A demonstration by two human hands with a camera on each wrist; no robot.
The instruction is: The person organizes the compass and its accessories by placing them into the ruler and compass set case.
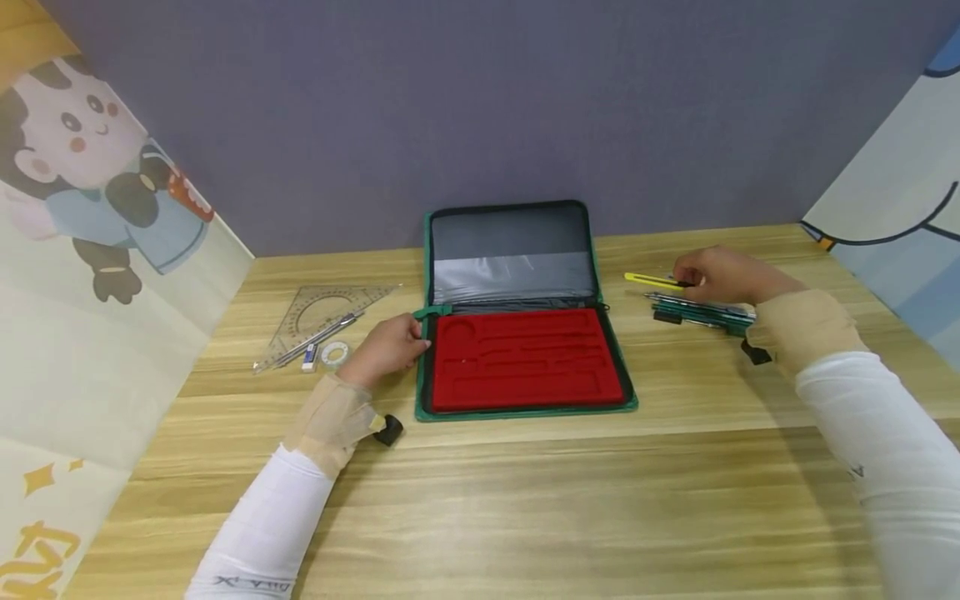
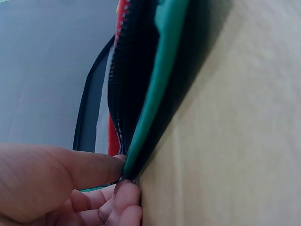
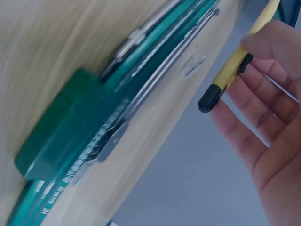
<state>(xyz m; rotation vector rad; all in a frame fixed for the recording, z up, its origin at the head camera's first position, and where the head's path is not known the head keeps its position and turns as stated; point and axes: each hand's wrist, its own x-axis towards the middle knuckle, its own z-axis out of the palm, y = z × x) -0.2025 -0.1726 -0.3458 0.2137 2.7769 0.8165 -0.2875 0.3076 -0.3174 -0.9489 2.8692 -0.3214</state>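
A green zip case (image 1: 527,414) lies unfolded on the table, its red moulded tray (image 1: 525,358) showing several recesses with nothing in them. My left hand (image 1: 390,346) pinches the case's left edge between thumb and fingers, near the hinge; the left wrist view shows the green rim (image 2: 155,94) and zipper there. In my right hand (image 1: 723,273) is a yellow utility knife (image 1: 648,279) with a black end, held above the table. Beneath and beside that hand lie several green pencils (image 1: 701,311) and metal drawing tools, with a dark green block-like piece (image 3: 61,122) among them.
Left of the case lie a clear set square (image 1: 288,321), a metal compass-like tool (image 1: 318,340), a small eraser (image 1: 310,358) and a white ring-shaped roll (image 1: 334,354). A grey-purple panel (image 1: 510,100) stands along the table's back edge, behind the raised lid (image 1: 510,242).
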